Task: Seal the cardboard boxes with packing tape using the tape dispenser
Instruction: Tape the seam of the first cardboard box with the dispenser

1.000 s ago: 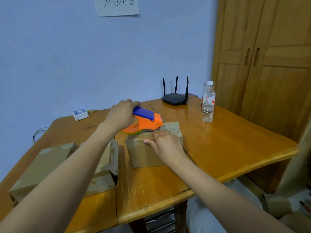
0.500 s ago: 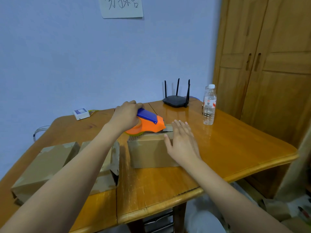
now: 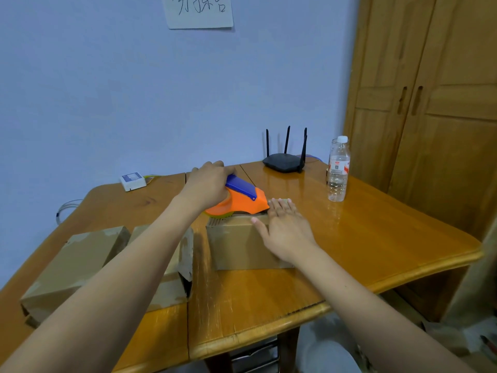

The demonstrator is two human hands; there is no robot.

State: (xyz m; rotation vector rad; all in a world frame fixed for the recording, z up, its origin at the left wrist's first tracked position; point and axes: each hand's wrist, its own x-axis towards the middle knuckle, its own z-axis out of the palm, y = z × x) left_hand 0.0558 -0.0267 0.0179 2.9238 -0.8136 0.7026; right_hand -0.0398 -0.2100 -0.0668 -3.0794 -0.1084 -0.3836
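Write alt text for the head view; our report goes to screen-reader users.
A person's left hand grips an orange and blue tape dispenser on top of a cardboard box, while the right hand lies flat on the box on a wooden table.

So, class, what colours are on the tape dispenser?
Orange body with a blue top, seen in the head view: tape dispenser.

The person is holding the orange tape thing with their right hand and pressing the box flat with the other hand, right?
Not quite. The head view shows the left hand gripping the orange tape dispenser, while the right hand presses flat on the box. The rest is correct.
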